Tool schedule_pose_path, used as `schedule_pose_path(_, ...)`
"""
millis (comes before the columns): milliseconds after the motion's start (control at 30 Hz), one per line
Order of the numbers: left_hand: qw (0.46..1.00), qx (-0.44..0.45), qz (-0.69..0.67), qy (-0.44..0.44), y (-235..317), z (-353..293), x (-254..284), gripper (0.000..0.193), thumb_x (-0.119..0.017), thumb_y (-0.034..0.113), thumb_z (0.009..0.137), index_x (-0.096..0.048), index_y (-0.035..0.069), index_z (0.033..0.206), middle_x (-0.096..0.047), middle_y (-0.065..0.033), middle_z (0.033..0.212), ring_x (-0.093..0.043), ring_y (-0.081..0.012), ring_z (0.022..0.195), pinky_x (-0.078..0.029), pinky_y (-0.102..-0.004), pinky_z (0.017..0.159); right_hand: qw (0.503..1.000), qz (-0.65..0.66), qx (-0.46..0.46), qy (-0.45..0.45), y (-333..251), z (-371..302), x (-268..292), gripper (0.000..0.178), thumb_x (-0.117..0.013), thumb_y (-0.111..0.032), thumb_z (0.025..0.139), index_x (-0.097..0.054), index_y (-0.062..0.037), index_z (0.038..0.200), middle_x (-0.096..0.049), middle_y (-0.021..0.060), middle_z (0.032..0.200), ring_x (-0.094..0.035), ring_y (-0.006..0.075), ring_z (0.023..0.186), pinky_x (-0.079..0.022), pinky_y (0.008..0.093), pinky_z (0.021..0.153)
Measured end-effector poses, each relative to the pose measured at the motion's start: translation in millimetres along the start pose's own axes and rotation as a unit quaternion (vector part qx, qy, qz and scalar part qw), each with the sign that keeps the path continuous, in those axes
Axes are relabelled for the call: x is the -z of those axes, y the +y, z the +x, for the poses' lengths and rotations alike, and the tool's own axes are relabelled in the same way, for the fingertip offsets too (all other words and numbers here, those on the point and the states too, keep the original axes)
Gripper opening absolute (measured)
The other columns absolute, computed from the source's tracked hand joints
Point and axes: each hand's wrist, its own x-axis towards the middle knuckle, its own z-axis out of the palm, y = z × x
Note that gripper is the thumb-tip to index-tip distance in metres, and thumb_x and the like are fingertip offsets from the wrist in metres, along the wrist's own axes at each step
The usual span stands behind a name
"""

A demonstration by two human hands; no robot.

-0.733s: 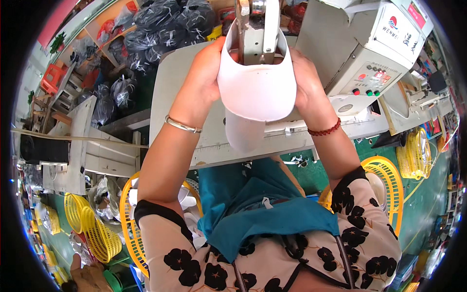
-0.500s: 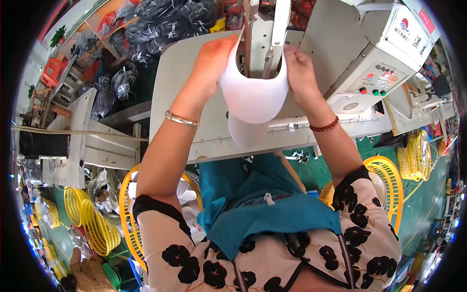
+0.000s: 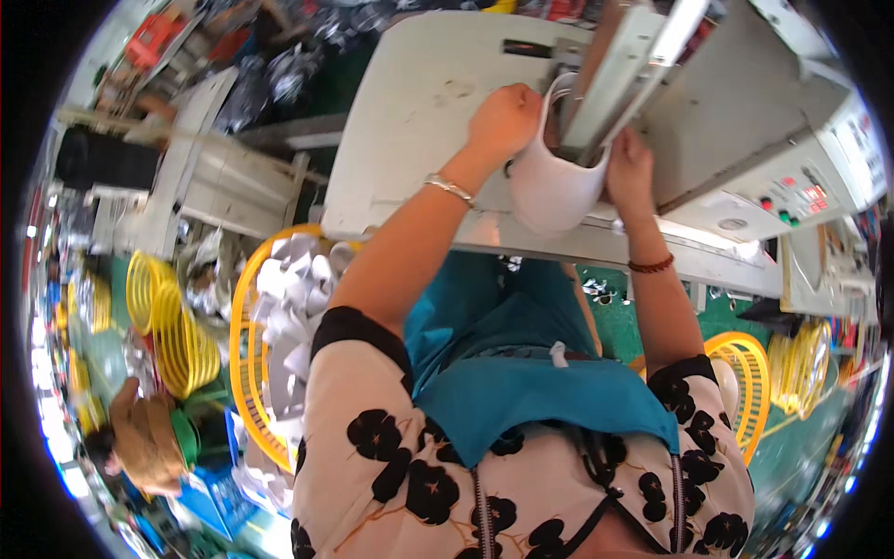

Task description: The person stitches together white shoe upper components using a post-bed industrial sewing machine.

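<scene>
A white shoe upper with a rounded, closed end toward me is fitted around the foot of the machine's upright metal arm. My left hand is closed on the left edge of its opening, with the fingertips tucked out of sight. On the opposite edge, my right hand also grips the upper, its fingers partly hidden behind the white material. The upper lies over the near side of the pale machine table.
A control box with coloured buttons stands right of the arm. At my left, a yellow basket holds several white pieces; another yellow basket is at my right. A black-handled tool lies on the table. Another person is at lower left.
My view has swung, so the table and machine appear farther right. Both hands still hold the upper at the arm; the second pale rounded shape below it no longer shows.
</scene>
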Motion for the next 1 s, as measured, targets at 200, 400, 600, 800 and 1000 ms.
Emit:
schedule_pose_path(200,0.999,-0.02,-0.001,-0.039,-15,-77,50,0.017,-0.053,0.014,0.082,-0.061,0.006,0.094,-0.057,-0.0107,0.059,-0.053,-0.0173,0.05,-0.04,-0.0312,0.048,0.998,-0.016,-0.048,-0.031,-6,-6,5,0.021,-0.05,-0.014,0.089,-0.06,0.0009,0.1,-0.062,0.0193,0.077,-0.06,0.0249,0.064,-0.046,0.0315,0.063)
schedule_pose_path(400,0.98,0.098,0.051,0.167,-105,-188,159,0.015,-0.06,0.015,0.081,-0.063,0.008,0.093,-0.059,-0.0071,0.057,-0.056,-0.014,0.048,-0.044,-0.0271,0.048,0.992,0.114,-0.055,0.001,-1,-16,9,0.017,-0.055,-0.008,0.087,-0.061,-0.0029,0.102,-0.061,0.0037,0.081,-0.053,0.0072,0.066,-0.043,0.0221,0.058)
schedule_pose_path(600,0.935,0.313,0.164,-0.025,-186,-274,155,0.044,-0.064,0.041,0.076,-0.058,0.008,0.105,-0.064,-0.0108,0.086,-0.062,-0.031,0.082,-0.048,-0.0411,0.074,0.981,0.185,-0.06,0.001,4,-17,8,0.015,-0.056,-0.007,0.088,-0.061,-0.0033,0.102,-0.059,0.0001,0.082,-0.049,0.0038,0.064,-0.039,0.0179,0.054)
schedule_pose_path(800,0.882,0.35,0.285,0.138,-189,-251,116,0.049,-0.072,0.031,0.067,-0.057,0.009,0.108,-0.056,-0.0117,0.098,-0.058,-0.0298,0.095,-0.047,-0.0392,0.08,0.962,0.253,-0.091,-0.047,-4,-19,16,0.015,-0.054,-0.005,0.088,-0.061,-0.003,0.101,-0.057,-0.0012,0.081,-0.044,0.0027,0.057,-0.035,0.0174,0.049)
schedule_pose_path(1000,0.953,0.257,0.046,0.155,-179,-244,160,0.013,-0.07,0.011,0.069,-0.066,0.0,0.073,-0.063,-0.0054,0.064,-0.056,-0.01,0.057,-0.045,-0.0238,0.054,0.939,0.323,-0.11,-0.056,-3,-22,25,0.015,-0.054,-0.005,0.087,-0.061,-0.0019,0.1,-0.055,-0.0011,0.078,-0.043,0.0046,0.054,-0.033,0.0184,0.047)
